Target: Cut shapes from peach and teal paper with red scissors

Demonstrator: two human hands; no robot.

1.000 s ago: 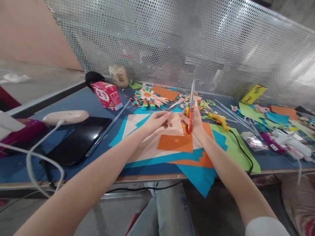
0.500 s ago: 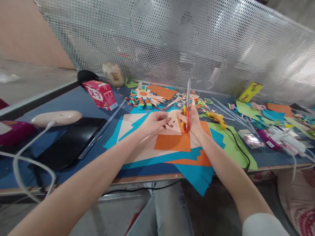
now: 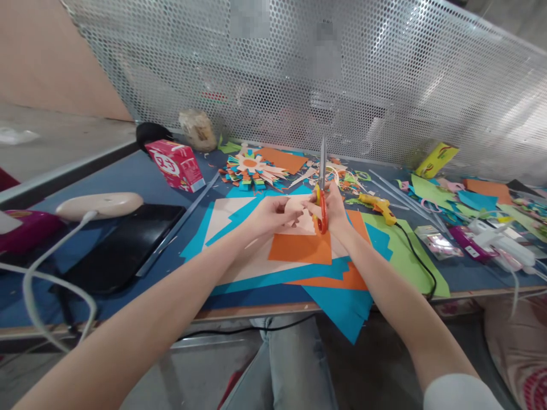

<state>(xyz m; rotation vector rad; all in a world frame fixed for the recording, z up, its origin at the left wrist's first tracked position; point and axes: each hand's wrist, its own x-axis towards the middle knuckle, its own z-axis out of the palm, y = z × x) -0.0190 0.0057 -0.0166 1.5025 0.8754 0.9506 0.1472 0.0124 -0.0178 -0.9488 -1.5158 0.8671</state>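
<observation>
Between the fingers of my left hand [image 3: 270, 216] is a small pale peach piece of paper [image 3: 296, 202]. My right hand [image 3: 335, 210] is closed around the red and yellow handles of a pair of scissors [image 3: 322, 165], whose blades point up and away from me. Fingers of my right hand also reach toward the pale paper and seem to touch it. Under both hands lie an orange sheet [image 3: 299, 249], larger peach sheets [image 3: 248, 267] and blue sheets [image 3: 337, 302], stacked unevenly.
Behind the hands sit a layered paper flower [image 3: 250, 165] and paper scraps. A yellow glue gun [image 3: 378, 206] with a black cord lies right, on a green sheet's edge. At left are a pink box [image 3: 175, 165], a black tray [image 3: 123, 250] and a white cable [image 3: 29, 285].
The scissors have tilted slightly more upright and moved a little left with my right hand. My left hand still holds the pale paper, shifted slightly left.
</observation>
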